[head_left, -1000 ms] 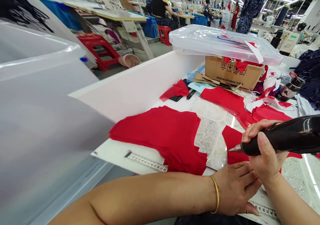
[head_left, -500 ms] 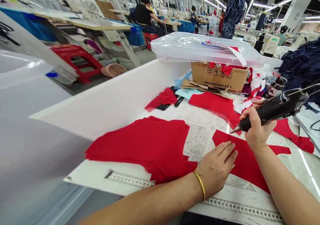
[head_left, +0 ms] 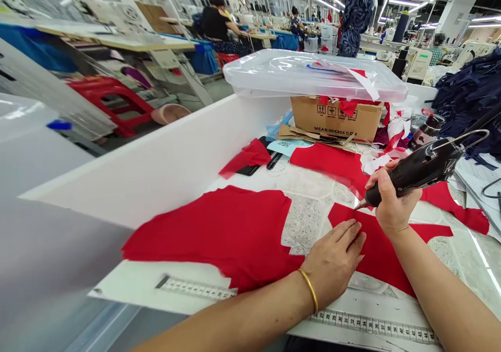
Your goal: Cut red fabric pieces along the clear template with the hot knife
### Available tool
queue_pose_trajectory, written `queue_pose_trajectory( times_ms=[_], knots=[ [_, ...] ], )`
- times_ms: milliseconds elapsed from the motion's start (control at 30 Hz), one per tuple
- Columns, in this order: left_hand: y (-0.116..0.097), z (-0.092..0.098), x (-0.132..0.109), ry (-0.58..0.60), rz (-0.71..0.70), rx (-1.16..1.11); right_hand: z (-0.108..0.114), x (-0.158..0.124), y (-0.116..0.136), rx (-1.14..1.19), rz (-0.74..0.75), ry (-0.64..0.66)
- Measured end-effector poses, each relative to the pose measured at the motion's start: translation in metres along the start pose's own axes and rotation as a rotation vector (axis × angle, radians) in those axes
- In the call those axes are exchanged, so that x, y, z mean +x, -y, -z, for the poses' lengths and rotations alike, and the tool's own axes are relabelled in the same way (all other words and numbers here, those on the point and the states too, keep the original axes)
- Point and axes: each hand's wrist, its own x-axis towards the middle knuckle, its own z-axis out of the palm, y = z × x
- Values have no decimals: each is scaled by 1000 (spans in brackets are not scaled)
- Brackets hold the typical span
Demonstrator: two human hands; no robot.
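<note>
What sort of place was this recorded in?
This looks like a garment factory floor. Rows of sewing machines stretch into the distance, cut red fabric pieces lie on a white table, and a tape measure runs along the table's edge.

The left hand (head_left: pixel 332 260) lies flat on red cloth (head_left: pixel 378 253); the right hand (head_left: pixel 391 200) holds a black pointed tool (head_left: pixel 415 174) just above it, both in front of the cardboard box (head_left: pixel 336 117).
</note>
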Motion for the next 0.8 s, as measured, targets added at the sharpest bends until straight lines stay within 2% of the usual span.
queue_pose_trajectory(
  times_ms=[300, 467, 633, 800],
  knots=[
    [-3, -1, -2, 111, -113, -127, 32, 6, 7, -16, 77, 20],
    [-2, 1, -1, 127, -119, -143, 37, 5, 6, -14, 73, 14],
    [-1, -3, -3, 127, -117, -156, 34, 1, 8, -15, 40, -9],
    [-2, -12, -7, 42, -142, -166, 46, 6, 12, -42, 86, -25]
  ],
)
